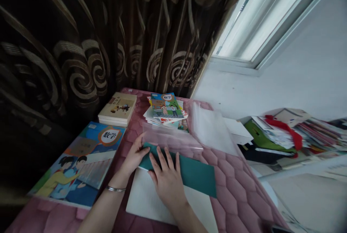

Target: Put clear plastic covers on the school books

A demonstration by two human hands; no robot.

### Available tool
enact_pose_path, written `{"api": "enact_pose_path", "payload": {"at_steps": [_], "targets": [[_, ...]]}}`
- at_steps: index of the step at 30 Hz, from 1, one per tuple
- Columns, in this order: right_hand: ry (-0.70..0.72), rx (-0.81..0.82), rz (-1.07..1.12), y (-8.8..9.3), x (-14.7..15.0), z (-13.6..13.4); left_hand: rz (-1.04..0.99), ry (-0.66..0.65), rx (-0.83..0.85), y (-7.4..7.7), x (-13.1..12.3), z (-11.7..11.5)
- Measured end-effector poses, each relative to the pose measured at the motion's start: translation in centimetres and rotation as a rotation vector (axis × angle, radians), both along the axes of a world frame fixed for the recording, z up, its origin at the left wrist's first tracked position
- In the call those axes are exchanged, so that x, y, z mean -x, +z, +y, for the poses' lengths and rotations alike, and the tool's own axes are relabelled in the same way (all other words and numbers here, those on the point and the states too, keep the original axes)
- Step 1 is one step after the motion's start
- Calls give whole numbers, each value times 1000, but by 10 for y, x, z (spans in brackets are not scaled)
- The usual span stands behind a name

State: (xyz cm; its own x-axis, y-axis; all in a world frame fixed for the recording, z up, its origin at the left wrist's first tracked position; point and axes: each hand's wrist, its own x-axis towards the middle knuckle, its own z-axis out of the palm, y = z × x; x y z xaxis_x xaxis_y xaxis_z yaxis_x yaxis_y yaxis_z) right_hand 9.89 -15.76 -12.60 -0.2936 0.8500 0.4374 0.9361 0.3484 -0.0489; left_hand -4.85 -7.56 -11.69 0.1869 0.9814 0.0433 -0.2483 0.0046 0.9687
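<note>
A book or booklet with a dark green cover flap [199,175] and a pale inner page [146,197] lies before me on the pink padded surface. My right hand [168,180] rests flat across it, fingers spread on the green part. At its upper left corner my left hand [135,157] is closed, thumb over the green edge and the other fingers partly hidden behind. A clear plastic book cover [173,138] sticks up along the far edge, touching or very near the left fingers. Whether the book is inside that plastic, I cannot tell.
On the left lie a large blue math textbook [81,164] and a stack of beige books [119,108]. Further back is a pile of booklets [168,108]. More clear plastic sheets [211,128] lie at right, by a cluttered shelf [287,168]. A dark curtain [135,26] hangs behind.
</note>
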Motion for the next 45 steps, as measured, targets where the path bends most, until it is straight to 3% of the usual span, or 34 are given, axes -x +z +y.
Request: {"api": "enact_pose_path", "payload": {"at_steps": [3,16,22,29,31,34,38,41,45], "targets": [[4,2,3,-1,1,-3,-32,-53,11,2,0,-1],[-49,1,10,-3,3,0,0,-41,-19,3,-4,-3],[-58,-23,54,0,2,3,173,94,-111,-6,-3,1],[-31,-5,144,19,-8,0,196,73,-176,-9,-3,4],[-93,-34,167,28,-23,0,195,113,-173,-14,-3,7],[-295,-88,212,36,-57,4,198,179,-184,-20,-3,11],[-491,-26,411,28,-112,18,190,182,-195,-21,-4,12],[-459,112,784,10,-142,31,195,180,-166,-17,-4,9],[-388,209,1207,-13,-155,42,235,183,-146,-12,-4,6]]}}
